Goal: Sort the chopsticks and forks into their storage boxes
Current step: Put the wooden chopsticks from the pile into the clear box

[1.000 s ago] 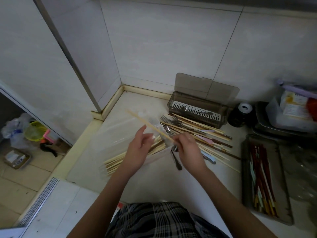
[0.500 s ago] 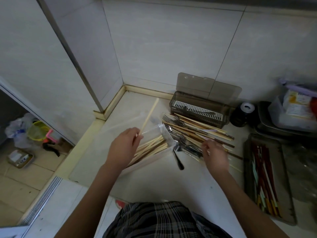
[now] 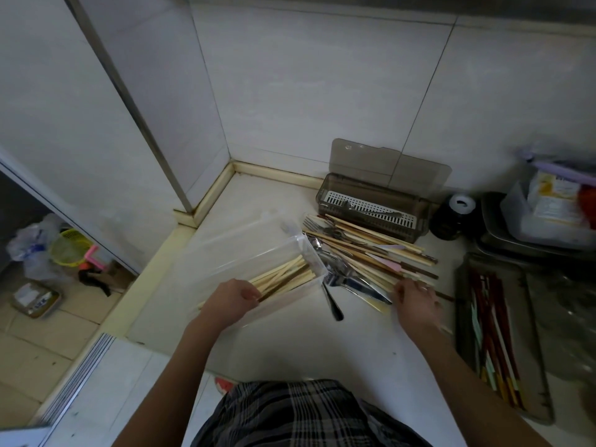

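Observation:
A clear plastic box (image 3: pixel 283 240) lies on the counter with several pale wooden chopsticks (image 3: pixel 287 275) in it. My left hand (image 3: pixel 233 301) is at the box's near end, fingers curled round the end of a chopstick lying in it. To the right is a mixed pile of chopsticks (image 3: pixel 371 250), forks (image 3: pixel 314 222) and spoons. My right hand (image 3: pixel 414 301), slightly blurred, is on the near ends of that pile with fingers curled on a chopstick. A brown box (image 3: pixel 416 217) with a white perforated insert and raised lid stands behind the pile, one metal utensil inside.
A metal tray (image 3: pixel 461 317) at the right holds red and coloured chopsticks. A black jar (image 3: pixel 451 217) and stacked containers (image 3: pixel 548 214) stand at the back right. Tiled walls close the corner behind. The counter ends at the left above a floor with a yellow basket (image 3: pixel 69 246).
My left hand took the chopstick from my right, swung it upright, then lowered it flat into the clear box. My right hand moved right onto the pile.

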Motion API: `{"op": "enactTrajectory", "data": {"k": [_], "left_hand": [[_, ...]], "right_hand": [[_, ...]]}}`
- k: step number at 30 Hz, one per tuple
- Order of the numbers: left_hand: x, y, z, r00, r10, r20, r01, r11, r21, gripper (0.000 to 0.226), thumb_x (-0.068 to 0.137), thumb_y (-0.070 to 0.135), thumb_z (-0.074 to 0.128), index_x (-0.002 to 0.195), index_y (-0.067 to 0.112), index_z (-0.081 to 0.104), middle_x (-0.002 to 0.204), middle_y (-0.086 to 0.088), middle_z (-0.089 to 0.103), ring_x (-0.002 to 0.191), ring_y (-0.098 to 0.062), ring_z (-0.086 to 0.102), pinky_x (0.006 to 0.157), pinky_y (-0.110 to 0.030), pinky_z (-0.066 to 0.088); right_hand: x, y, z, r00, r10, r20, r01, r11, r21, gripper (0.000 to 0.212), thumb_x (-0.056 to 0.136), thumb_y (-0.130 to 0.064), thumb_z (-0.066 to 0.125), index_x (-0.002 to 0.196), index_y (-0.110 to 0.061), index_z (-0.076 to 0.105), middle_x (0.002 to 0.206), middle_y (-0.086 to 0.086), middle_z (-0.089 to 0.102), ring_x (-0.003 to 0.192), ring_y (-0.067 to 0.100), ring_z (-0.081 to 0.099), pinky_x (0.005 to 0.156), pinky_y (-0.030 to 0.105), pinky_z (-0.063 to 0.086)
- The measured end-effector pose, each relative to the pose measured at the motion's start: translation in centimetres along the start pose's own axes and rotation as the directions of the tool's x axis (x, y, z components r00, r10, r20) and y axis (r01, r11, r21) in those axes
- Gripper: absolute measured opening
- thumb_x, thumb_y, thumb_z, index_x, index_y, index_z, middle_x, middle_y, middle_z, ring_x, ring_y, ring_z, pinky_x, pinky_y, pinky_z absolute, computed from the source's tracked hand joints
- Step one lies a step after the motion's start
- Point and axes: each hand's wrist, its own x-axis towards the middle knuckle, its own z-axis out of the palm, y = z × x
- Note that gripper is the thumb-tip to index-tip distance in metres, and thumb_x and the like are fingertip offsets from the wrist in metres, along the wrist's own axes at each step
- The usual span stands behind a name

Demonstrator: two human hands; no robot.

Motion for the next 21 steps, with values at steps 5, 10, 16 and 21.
{"op": "enactTrajectory", "data": {"k": [5,10,16,21], "left_hand": [[-0.1,-0.2,0.2,1.000,-0.017,-0.005,0.017,0.999,-0.033,0.019,0.086,0.019,0.063,0.103,0.015,0.069,0.108,-0.005,0.067,0.098,-0.015,0.058,0.083,-0.019,0.038],[-0.7,-0.3,0.4,0.990,0.038,-0.133,-0.043,0.998,-0.040,0.016,0.087,0.020,0.063,0.100,0.015,0.069,0.101,-0.004,0.068,0.088,-0.014,0.059,0.081,-0.024,0.043],[-1.3,1.4,0.7,0.913,0.189,-0.362,-0.197,0.980,0.017,0.016,0.085,0.010,0.061,0.099,0.015,0.068,0.096,-0.003,0.068,0.087,-0.019,0.060,0.084,-0.034,0.050],[-1.8,4.9,0.0,0.732,0.421,-0.536,-0.354,0.907,0.230,0.033,0.084,0.014,0.064,0.117,0.014,0.060,0.113,-0.006,0.064,0.104,-0.025,0.057,0.091,-0.037,0.044]], "right_hand": [[0.4,-1.0,-0.2,1.000,-0.011,-0.012,0.010,0.995,-0.102,0.027,0.093,-0.019,0.049,0.119,-0.012,0.048,0.123,0.011,0.055,0.120,0.030,0.045,0.099,0.044,0.040],[-0.6,-1.5,-0.7,0.980,-0.080,-0.182,0.068,0.995,-0.068,0.030,0.086,-0.003,0.048,0.114,-0.015,0.046,0.107,0.011,0.064,0.107,0.033,0.054,0.095,0.046,0.038],[-1.4,-2.1,-1.6,0.887,-0.102,-0.451,0.154,0.985,0.079,0.018,0.084,0.007,0.044,0.096,-0.004,0.052,0.094,0.019,0.065,0.097,0.039,0.057,0.091,0.052,0.037],[-1.5,-4.6,-3.0,0.773,-0.398,-0.494,0.439,0.898,-0.035,0.025,0.073,0.012,0.067,0.087,-0.006,0.058,0.077,0.014,0.063,0.077,0.035,0.059,0.075,0.044,0.046]]}}
